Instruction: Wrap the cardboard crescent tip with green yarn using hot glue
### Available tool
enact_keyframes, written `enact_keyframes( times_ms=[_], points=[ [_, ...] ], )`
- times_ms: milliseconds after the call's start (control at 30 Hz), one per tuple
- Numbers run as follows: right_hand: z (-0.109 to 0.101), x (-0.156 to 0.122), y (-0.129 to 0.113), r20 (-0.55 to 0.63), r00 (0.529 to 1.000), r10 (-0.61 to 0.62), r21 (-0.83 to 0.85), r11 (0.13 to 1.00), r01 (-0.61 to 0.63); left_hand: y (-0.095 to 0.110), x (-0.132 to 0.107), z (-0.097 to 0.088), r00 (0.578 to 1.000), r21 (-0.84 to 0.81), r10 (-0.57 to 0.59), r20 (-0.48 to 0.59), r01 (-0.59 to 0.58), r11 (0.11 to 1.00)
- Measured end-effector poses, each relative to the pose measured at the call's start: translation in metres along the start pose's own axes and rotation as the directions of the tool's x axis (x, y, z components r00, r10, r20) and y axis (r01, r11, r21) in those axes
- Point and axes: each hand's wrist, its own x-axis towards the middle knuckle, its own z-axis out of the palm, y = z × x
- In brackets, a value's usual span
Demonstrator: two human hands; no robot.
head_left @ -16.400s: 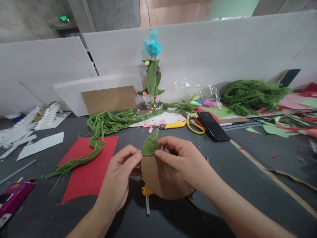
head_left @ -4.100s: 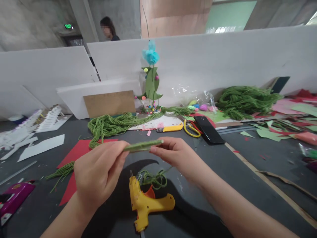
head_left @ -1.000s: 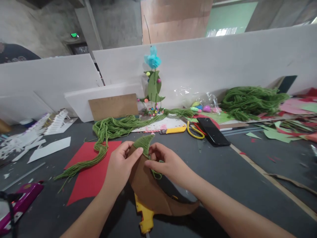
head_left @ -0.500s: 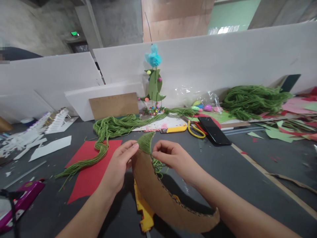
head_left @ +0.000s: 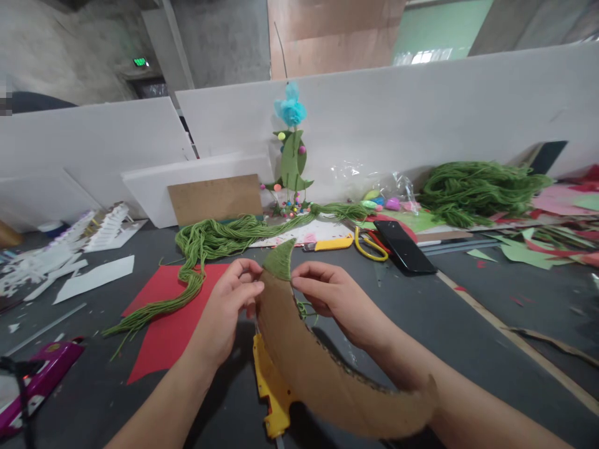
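The left hand (head_left: pixel 230 302) grasped a corrugated cardboard crescent (head_left: pixel 306 358) by its outer edge. The right hand (head_left: pixel 332 293) had thumb and forefinger close together at the green yarn-wound tip (head_left: pixel 279 260); whether they pinched a strand could not be told. Between both hands, that tip pointed toward the table's (head_left: pixel 472 368) far edge, the plain brown body curving rightward toward the near edge. Below lay a yellow plastic glue gun (head_left: pixel 272 390), partly covered, and limp yarn loops (head_left: pixel 306 308).
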Motion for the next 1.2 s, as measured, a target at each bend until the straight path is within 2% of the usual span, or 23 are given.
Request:
enact_keyframes(
  times_ms=[133, 233, 367, 633, 900, 1067, 1200],
  points=[
    [0.005, -0.001, 0.003, 0.050, 0.999, 0.007, 0.087, 0.996, -0.012, -0.003, -0.002, 0.003, 0.996, -0.186, -0.073, 0.042, 0.079, 0.979],
    [0.009, -0.003, 0.005, 0.082, 0.996, -0.016, 0.095, 0.995, 0.008, -0.006, -0.002, 0.010, 0.981, -0.341, -0.140, 0.135, 0.179, 0.923],
    [0.014, -0.007, 0.005, 0.059, 0.997, -0.045, 0.067, 0.997, 0.041, -0.014, -0.002, 0.018, 0.952, -0.427, -0.179, 0.247, 0.272, 0.862],
    [0.018, -0.011, 0.002, -0.059, 0.997, -0.055, -0.073, 0.996, 0.051, -0.032, 0.001, 0.014, 0.952, -0.497, -0.103, 0.288, 0.241, 0.834],
    [0.015, -0.011, 0.000, -0.117, 0.989, -0.095, -0.175, 0.982, 0.074, -0.029, -0.003, 0.016, 0.914, -0.531, -0.102, 0.393, 0.316, 0.786],
    [0.012, -0.008, 0.002, -0.088, 0.992, -0.095, -0.170, 0.982, 0.079, -0.030, -0.003, 0.016, 0.899, -0.566, -0.064, 0.434, 0.327, 0.757],
    [0.011, -0.005, 0.003, -0.075, 0.994, -0.081, -0.147, 0.987, 0.070, -0.030, -0.003, 0.015, 0.887, -0.545, -0.077, 0.455, 0.346, 0.764]
  ],
)
